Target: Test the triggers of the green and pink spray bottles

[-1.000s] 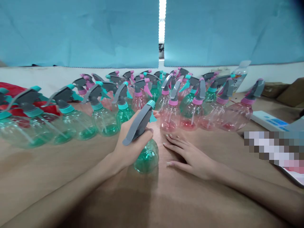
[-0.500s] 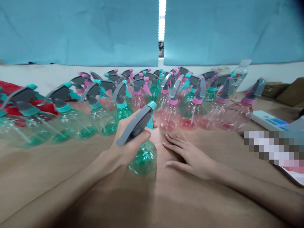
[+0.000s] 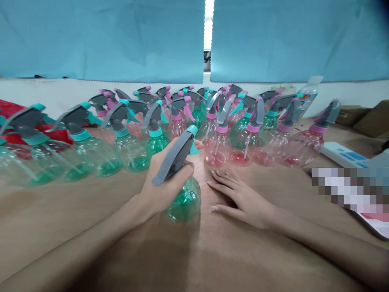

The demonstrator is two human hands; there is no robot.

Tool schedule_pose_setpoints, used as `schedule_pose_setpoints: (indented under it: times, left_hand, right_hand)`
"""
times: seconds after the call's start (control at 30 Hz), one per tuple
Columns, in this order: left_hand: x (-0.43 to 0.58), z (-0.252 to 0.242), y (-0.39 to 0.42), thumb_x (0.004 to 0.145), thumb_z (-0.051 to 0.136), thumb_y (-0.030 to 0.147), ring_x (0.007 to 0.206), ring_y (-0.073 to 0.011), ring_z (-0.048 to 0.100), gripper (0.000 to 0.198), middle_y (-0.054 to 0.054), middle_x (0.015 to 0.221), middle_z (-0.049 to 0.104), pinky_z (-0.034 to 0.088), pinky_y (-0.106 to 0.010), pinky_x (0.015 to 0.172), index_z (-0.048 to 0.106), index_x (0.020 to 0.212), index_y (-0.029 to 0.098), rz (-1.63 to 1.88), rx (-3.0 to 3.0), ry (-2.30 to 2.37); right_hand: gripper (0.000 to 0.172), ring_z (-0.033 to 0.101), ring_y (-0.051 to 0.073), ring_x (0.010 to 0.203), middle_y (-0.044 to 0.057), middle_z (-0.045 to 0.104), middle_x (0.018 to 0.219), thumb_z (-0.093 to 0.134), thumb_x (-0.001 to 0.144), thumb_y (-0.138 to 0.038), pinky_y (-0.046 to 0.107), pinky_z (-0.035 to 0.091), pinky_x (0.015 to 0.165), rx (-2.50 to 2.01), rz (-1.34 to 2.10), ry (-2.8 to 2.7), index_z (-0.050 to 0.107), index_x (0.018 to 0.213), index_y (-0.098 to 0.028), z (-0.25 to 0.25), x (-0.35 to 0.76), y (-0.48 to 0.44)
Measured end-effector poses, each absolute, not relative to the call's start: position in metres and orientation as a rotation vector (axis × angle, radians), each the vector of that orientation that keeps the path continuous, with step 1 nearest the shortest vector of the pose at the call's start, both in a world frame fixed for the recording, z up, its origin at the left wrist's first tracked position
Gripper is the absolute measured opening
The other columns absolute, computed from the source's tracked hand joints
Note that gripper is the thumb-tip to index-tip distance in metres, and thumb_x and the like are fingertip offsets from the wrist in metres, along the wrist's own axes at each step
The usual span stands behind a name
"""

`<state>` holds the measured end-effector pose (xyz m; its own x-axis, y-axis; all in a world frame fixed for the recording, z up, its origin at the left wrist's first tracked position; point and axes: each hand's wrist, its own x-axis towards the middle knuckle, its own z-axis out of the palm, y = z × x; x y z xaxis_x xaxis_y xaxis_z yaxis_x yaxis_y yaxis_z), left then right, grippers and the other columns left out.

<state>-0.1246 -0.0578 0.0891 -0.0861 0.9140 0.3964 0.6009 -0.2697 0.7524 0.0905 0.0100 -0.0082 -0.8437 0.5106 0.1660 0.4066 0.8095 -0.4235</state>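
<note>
My left hand (image 3: 164, 178) is wrapped round the neck of a green spray bottle (image 3: 185, 200), whose grey head with a teal nozzle leans up to the right above the fingers. The bottle's round base is on the brown table (image 3: 243, 259). My right hand (image 3: 243, 198) lies flat on the table to the right of it, fingers spread and holding nothing. Behind my left hand stands a row of clear green bottles with teal collars (image 3: 133, 154). Beyond my right hand are clear pink bottles with pink collars (image 3: 216, 150).
More spray bottles crowd the back near the wall. A red bag (image 3: 12, 109) is at the far left. On the right lie a white device (image 3: 346, 154), a partly blurred flat object (image 3: 377, 223) and brown boxes (image 3: 372, 117). A clear labelled bottle (image 3: 308, 97) stands behind.
The held bottle's grey head has turned slightly and its nozzle sits a little lower and further left. My left hand keeps its grip. My right hand has hardly moved.
</note>
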Motion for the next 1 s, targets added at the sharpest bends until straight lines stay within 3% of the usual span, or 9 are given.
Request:
schedule_pose_setpoints:
  times: [0.13,0.27,0.5,0.73,1.0]
  left_hand:
    - [-0.1244,0.0898,-0.0583,0.077,0.054,0.023,0.054,-0.0142,0.045,0.024,0.005,0.062,0.048,0.035,-0.028,0.051,0.056,0.1,0.025,1.308,1.804,1.572]
    - [-0.1242,0.0902,-0.0582,0.076,0.053,0.024,0.055,-0.0149,0.045,0.018,0.005,0.062,0.047,0.034,-0.029,0.054,0.055,0.095,0.025,1.3,1.788,1.601]
    - [-0.124,0.0892,-0.0575,0.079,0.052,0.024,0.065,-0.0175,0.052,0.022,0.005,0.062,0.042,0.034,-0.029,0.056,0.056,0.101,0.024,1.283,1.811,1.595]
    - [-0.1232,0.0898,-0.0579,0.078,0.053,0.025,0.056,-0.0152,0.048,0.018,0.005,0.062,0.049,0.037,-0.029,0.055,0.058,0.095,0.024,1.314,1.796,1.616]
    - [-0.1239,0.0902,-0.0583,0.079,0.052,0.023,0.064,-0.0175,0.052,0.022,0.005,0.06,0.045,0.036,-0.03,0.057,0.059,0.099,0.025,1.291,1.819,1.608]
  right_hand:
    - [0.07,0.024,0.03,0.145,0.011,0.032,0.154,0.047,0.092,-0.062,0.056,0.022,0.117,-0.705,0.544,-2.729,0.041,0.146,-0.02,-0.0081,0.0906,0.0101]
    - [0.068,0.024,0.031,0.145,0.009,0.034,0.154,0.048,0.091,-0.061,0.056,0.021,0.117,-0.683,0.543,-2.714,0.04,0.147,-0.023,-0.0095,0.0912,0.0106]
    - [0.07,0.023,0.03,0.145,0.01,0.032,0.155,0.047,0.091,-0.063,0.055,0.021,0.117,-0.708,0.532,-2.733,0.04,0.147,-0.021,-0.0091,0.0909,0.0104]
    - [0.068,0.025,0.031,0.144,0.01,0.036,0.153,0.048,0.091,-0.061,0.056,0.022,0.117,-0.688,0.541,-2.707,0.041,0.147,-0.023,-0.0095,0.0911,0.0102]
    - [0.069,0.024,0.03,0.144,0.01,0.035,0.153,0.047,0.091,-0.062,0.055,0.021,0.117,-0.695,0.53,-2.724,0.041,0.146,-0.021,-0.0093,0.0908,0.0105]
